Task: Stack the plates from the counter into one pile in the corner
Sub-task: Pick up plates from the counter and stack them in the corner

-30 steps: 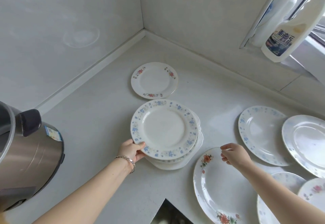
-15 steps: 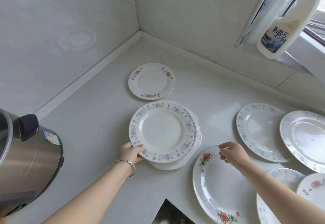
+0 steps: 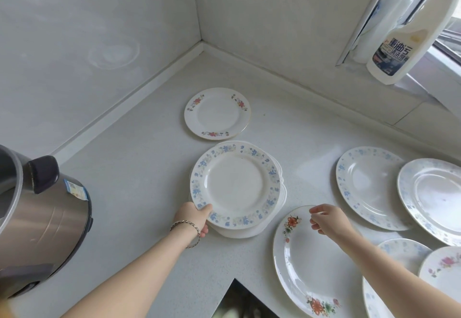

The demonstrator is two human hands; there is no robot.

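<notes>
Several plates lie spread over the pale surface, and the landmark among them is the pile of plates topped by a blue-flowered one. The left hand is closed on the pile's near-left rim, thumb on top and fingers tucked under, a chain bracelet at the wrist. Just beyond the pile, toward the wall corner, sits a small red-flowered plate, almost touching it. To the pile's near right lies a large orange-flowered plate; the right hand hovers over its far rim, fingers loosely curled and holding nothing (whether they touch the rim is unclear). Farther right of the pile are two blue-patterned plates, overlapping at their edges, with more at the frame's lower right. Left of the pile stands a steel cooker with a small blue sticker, unreadable. Far right above, a white cleaner bottle bears Chinese characters on its dark label.
</notes>
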